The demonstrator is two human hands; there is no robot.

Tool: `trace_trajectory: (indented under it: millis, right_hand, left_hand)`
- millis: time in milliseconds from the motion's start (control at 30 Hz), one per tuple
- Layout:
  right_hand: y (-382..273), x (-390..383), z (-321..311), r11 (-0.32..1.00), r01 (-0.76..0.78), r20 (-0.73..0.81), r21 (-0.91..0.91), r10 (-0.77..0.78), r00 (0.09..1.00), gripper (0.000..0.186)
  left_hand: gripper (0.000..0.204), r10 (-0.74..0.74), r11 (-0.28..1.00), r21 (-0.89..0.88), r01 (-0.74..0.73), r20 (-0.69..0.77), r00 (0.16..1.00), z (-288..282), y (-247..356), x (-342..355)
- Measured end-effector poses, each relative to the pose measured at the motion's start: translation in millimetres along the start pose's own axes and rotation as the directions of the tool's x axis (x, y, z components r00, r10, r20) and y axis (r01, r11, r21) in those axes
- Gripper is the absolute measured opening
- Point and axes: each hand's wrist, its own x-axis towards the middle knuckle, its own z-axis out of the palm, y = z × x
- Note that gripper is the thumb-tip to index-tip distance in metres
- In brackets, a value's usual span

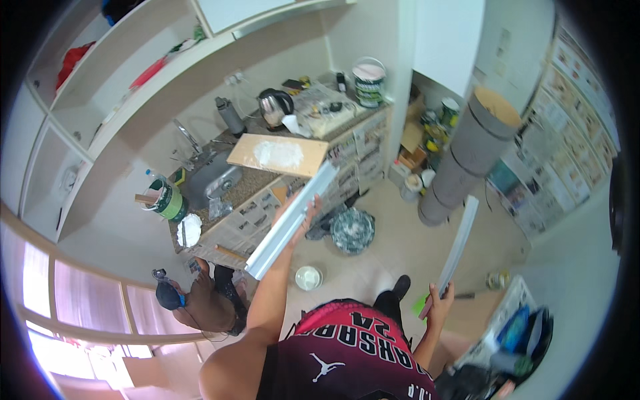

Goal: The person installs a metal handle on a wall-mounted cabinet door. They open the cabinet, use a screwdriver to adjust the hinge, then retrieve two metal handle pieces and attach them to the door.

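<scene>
Pale windows (90, 293) line the room's left side, and white shelves (160, 60) run above the counter (257, 181), which has a speckled top and a front papered with printed sheets. A green bucket (172, 203) stands at the counter's left end, with a heap of white paste (190, 230) by the front left corner. Below that corner a co-worker (210, 300) in a blue cap crouches on the floor (393, 247). A sink (217, 177) is set in behind the front edge; a grey bottle (231, 117) and a kettle (272, 110) stand toward the back edge. A board (250, 152) smeared with white juts over the front edge.

In front of the counter is the channel (283, 237), pale and grooved along its length. The left hand (308, 212) has its grip clamped on it, above its middle. Its long axis slants, one end pointing down-left, the other up-right, overlapping the board's right end in view.

On the floor sit a tub (309, 278) and a smeared bucket (352, 230); a pail (369, 83) stands by the counter's right end. Farther right, the right hand (440, 305) has its grip clamped on the lower end of a strip (459, 243), which points up, leaning right. Beyond it a tall grey roll (460, 160) stands on end, near a wall (567, 113) covered in printed sheets.
</scene>
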Motion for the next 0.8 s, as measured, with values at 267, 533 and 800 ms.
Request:
trace_trajectory:
  millis: [267,533,800]
  right_hand:
    - [-4.1,277.4,79.2,0.868,0.401,0.404,-0.294,-0.267,0.875,0.059]
    - [-103.5,442.3,274.2,0.643,0.741,0.782,-0.193,-0.356,0.512,0.067]
    - [-156.9,534.3,496.8,0.599,0.779,0.825,-0.185,-0.336,0.454,0.065]
  left_hand:
    - [0.078,0.258,0.885,-0.309,-0.348,-0.296,0.92,-54.1,-52.1,21.5]
    - [0.085,0.536,0.698,-0.383,-0.605,-0.279,0.797,-92.5,-102.8,55.0]
    - [0.077,0.684,0.618,-0.327,-0.715,-0.224,0.694,-98.7,-39.9,101.9]
